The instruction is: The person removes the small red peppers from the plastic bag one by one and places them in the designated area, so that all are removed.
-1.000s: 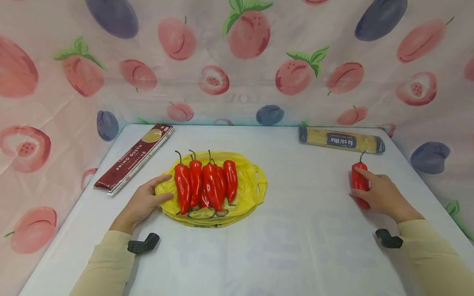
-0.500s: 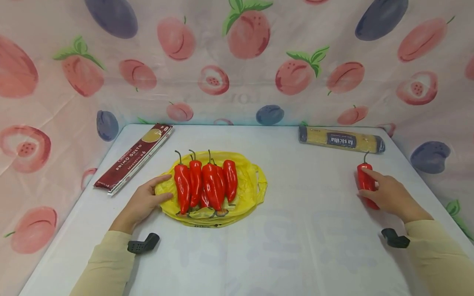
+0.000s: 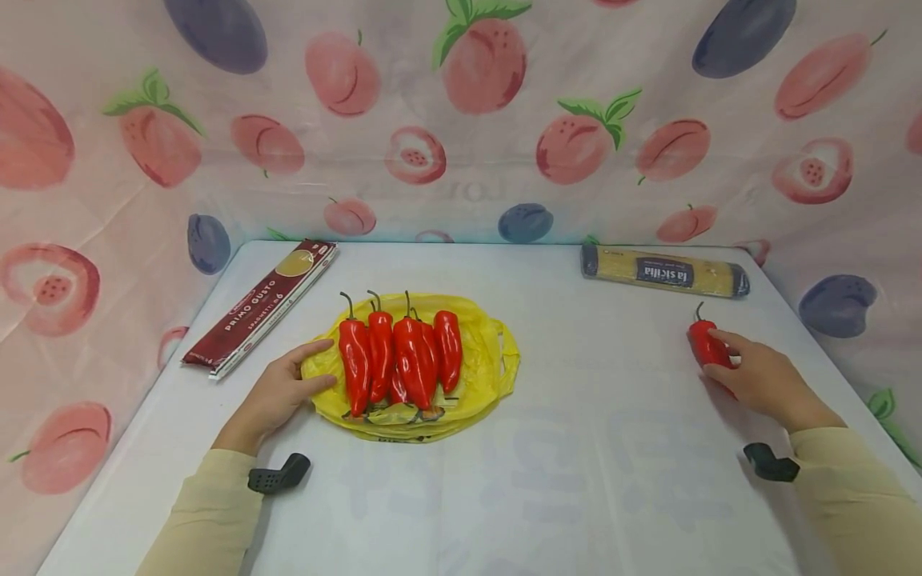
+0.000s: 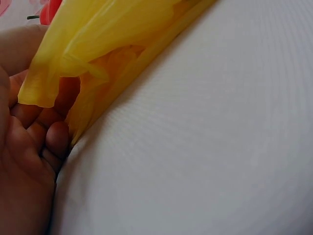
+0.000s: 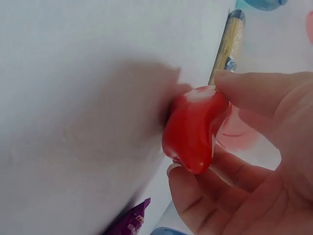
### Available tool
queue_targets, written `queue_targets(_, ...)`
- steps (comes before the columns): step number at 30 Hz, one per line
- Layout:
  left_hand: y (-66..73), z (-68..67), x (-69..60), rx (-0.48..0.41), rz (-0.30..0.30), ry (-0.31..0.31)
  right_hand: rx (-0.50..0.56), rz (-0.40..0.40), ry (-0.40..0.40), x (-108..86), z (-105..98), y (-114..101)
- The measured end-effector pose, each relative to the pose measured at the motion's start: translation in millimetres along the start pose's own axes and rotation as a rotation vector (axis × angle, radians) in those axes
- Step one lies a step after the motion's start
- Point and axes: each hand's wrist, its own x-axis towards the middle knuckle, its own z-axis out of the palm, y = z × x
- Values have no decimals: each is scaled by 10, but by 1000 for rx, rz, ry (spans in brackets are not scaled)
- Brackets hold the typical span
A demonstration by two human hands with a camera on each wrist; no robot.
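Note:
Several red peppers (image 3: 414, 364) lie side by side on a flattened yellow bag (image 3: 479, 352), left of centre. My left hand (image 3: 277, 392) holds the bag's left edge; in the left wrist view, the yellow plastic (image 4: 107, 44) passes between the curled fingers of that hand (image 4: 29, 156). Far to the right, my right hand (image 3: 774, 388) pinches a single red pepper (image 3: 707, 344) between thumb and fingers, its stem pointing away. The right wrist view shows this pepper (image 5: 193, 127) tip-on in the hand (image 5: 298, 161), close to the white surface.
A dark red spaghetti packet (image 3: 259, 308) lies slanted at the back left. A yellow and blue pasta packet (image 3: 663, 272) lies at the back right, beyond the held pepper. Fruit-patterned cloth (image 3: 461, 144) rises behind the table. The right wrist view has a purple packet (image 5: 131, 223) low down.
My right hand moved slightly right with the pepper, and the pepper's stem end has since tilted to the left. The left hand and the peppers on the bag have not moved.

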Motion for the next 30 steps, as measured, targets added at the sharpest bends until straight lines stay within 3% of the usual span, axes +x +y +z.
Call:
queue_targets(10, 16, 5, -15, 2, 6, 2, -4, 26, -3, -13, -22, 47)
queue_targets(18, 16, 7, -21, -5, 10, 3, -13, -5, 25, -29, -140, -20)
queue_targets(24, -3, 6, -12, -12, 21, 5, -31, -70, 94, -48, -240, -251)
queue_targets(30, 2, 14, -5, -12, 21, 3, 17, -97, 90, -81, -246, -614)
